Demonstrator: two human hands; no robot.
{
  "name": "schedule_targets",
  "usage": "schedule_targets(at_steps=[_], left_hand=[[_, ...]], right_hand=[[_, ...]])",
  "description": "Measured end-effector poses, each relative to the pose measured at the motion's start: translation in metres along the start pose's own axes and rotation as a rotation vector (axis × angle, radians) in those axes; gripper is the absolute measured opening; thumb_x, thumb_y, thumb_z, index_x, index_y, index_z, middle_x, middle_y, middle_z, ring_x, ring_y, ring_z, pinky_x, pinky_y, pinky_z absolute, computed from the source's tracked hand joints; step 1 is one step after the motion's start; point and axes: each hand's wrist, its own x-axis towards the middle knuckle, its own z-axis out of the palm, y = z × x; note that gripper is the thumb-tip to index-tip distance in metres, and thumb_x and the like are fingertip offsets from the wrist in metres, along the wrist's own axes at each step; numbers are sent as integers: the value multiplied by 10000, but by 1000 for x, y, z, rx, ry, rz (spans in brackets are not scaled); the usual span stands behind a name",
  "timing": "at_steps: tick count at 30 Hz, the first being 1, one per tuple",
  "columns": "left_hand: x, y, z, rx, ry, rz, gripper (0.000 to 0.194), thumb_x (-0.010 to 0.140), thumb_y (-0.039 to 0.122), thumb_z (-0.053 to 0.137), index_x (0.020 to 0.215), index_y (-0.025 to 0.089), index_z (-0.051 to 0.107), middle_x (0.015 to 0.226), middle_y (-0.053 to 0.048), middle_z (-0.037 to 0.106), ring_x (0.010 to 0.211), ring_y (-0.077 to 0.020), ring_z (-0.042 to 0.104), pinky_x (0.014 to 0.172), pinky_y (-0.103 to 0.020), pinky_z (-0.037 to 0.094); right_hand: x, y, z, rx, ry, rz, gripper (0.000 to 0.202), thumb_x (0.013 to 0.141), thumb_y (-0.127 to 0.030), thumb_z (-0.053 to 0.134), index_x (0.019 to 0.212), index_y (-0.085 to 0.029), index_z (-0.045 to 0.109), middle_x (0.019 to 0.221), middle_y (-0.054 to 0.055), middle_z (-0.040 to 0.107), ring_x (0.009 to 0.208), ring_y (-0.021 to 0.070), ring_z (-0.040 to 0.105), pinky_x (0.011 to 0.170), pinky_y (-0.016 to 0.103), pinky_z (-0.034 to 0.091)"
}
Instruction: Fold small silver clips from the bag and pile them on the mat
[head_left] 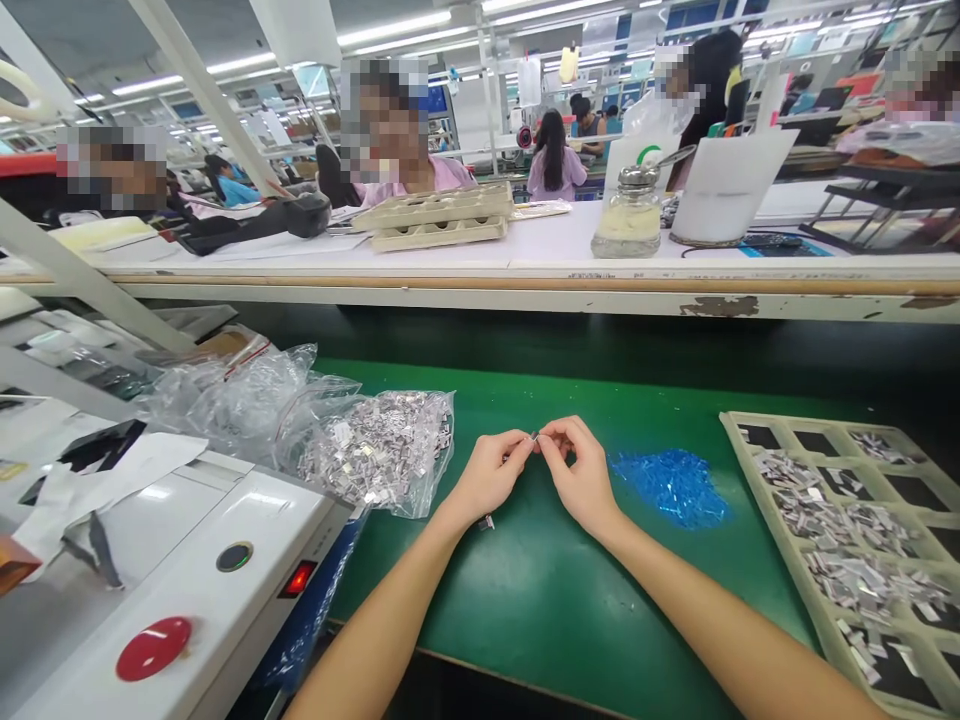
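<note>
One small part (pixel 534 438), pinched at the fingertips of two hands, over the green mat (pixel 525 610), roughly mid-bench. Left hand (pixel 495 472): thumb and index closed on it. Right hand (pixel 576 465): thumb and index also closed on it, other fingers curled. Part mostly covered, details too small to tell.

One or more loose pieces (pixel 487 523) on the mat just beside the left wrist; exact count unclear. One pile of blue strips (pixel 675 487) near the right hand, on its right; strips too many to count. One clear bag (pixel 382 450) full of small metallic parts, left of the left hand, uncountable; more crumpled clear plastic (pixel 255 400) behind it. One compartment tray (pixel 796 562) far right, parts heaped in several compartments.

One white machine (pixel 285 520) at left: one red button (pixel 154 648), one black button (pixel 235 556), one lit red switch (pixel 298 578). Shelf (pixel 540 265) above: two stacked trays (pixel 439 218), one glass jar (pixel 628 215). Several co-workers beyond.
</note>
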Motion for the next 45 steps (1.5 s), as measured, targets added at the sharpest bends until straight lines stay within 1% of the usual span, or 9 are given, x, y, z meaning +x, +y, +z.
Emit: schedule_targets(at_steps=[4, 9, 14, 18, 22, 26, 33, 38, 45], left_hand=[[1, -2, -1, -52, 22, -13, 459, 1026, 544, 525, 762, 173, 581, 571, 46, 422, 535, -108, 350, 532, -256, 261], [2, -2, -3, -145, 32, -61, 418, 997, 528, 555, 916, 143, 694, 527, 59, 408, 498, -104, 338, 509, -246, 246], [6, -2, -7, -330, 37, -98, 344, 931, 432, 565, 793, 138, 680, 490, 38, 449, 452, -92, 335, 465, -239, 218], [10, -6, -12, -527, 52, -142, 268, 848, 366, 581, 721, 142, 655, 446, 41, 432, 389, -75, 264, 430, -244, 176], [11, -9, -14, -712, 37, -170, 223, 787, 336, 604, 715, 135, 666, 458, 39, 432, 383, -61, 229, 431, -237, 162], [12, -12, -18, -860, 67, -196, 229, 744, 350, 636, 701, 127, 674, 487, 31, 431, 399, -59, 261, 439, -226, 155], [16, -15, -22, -849, 179, -279, 428, 833, 535, 698, 686, 140, 626, 499, 37, 432, 386, -47, 283, 433, -222, 129], [17, -16, -17, -743, 233, -256, 414, 814, 519, 763, 726, 135, 635, 508, 50, 431, 408, -45, 283, 432, -227, 119], [17, -14, -14, -597, 234, -254, 390, 815, 504, 737, 710, 151, 611, 509, 57, 417, 440, -54, 270, 448, -243, 135]], right_hand=[[-2, -5, 0, -25, -51, -42, 156, 1033, -310, 567, 934, -222, 649, 959, 47, 636, 803, 180, 572, 709, 326, 464], [-2, -2, -2, -95, 52, -60, 124, 1007, -243, 567, 892, -219, 607, 914, 31, 619, 839, 189, 566, 753, 336, 445], [-3, 16, -5, -588, -50, -50, 131, 953, -181, 594, 837, -217, 644, 934, 51, 647, 927, 251, 537, 794, 386, 367], [-5, 18, 0, -833, -108, -99, 159, 965, -143, 584, 1028, -222, 707, 1056, 81, 659, 990, 281, 526, 802, 411, 368], [-9, 6, 9, -836, -250, -298, 275, 1021, -162, 548, 1259, -220, 673, 1297, 118, 631, 1168, 312, 511, 900, 448, 421], [-11, 2, 16, -837, -360, -376, 291, 1044, -228, 562, 1320, -246, 654, 1425, 127, 585, 1277, 343, 472, 974, 492, 435], [-11, 4, 16, -783, -431, -375, 196, 1064, -220, 545, 1145, -254, 720, 1254, 101, 642, 1179, 304, 517, 928, 461, 444], [-11, 6, 20, -742, -404, -368, 212, 1052, -186, 548, 1171, -251, 710, 1192, 102, 639, 1124, 302, 517, 886, 446, 441], [-11, 6, 21, -656, -417, -328, 113, 1012, -127, 570, 1025, -213, 643, 1105, 82, 639, 1025, 276, 533, 836, 416, 431]])
